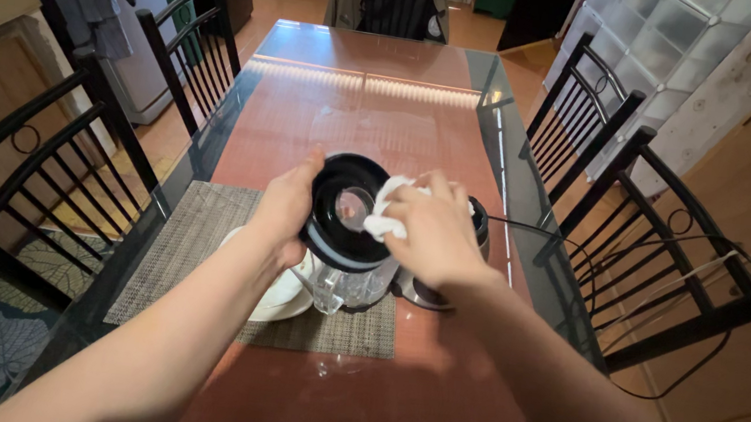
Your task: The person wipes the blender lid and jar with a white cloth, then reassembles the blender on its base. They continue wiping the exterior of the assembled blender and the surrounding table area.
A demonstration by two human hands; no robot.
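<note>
On a glass-topped table (pixel 359 105), the left hand (pixel 286 206) grips a clear blender jar's (pixel 348 283) round black lid (pixel 336 225), while the right hand (pixel 434 232) pinches a crumpled white cloth (pixel 387 212) against it.

The blender lid (pixel 345 206) looks like glossy black plastic with a clear centre cap. At 3 o'clock of it, the cloth (pixel 387 210) is soft, white and matt. The jug (pixel 350 288) at 6 o'clock is clear and shiny. The placemat (pixel 202 248) is woven and rough. The table (pixel 388 99) has smooth, reflective glass over reddish wood.
</note>
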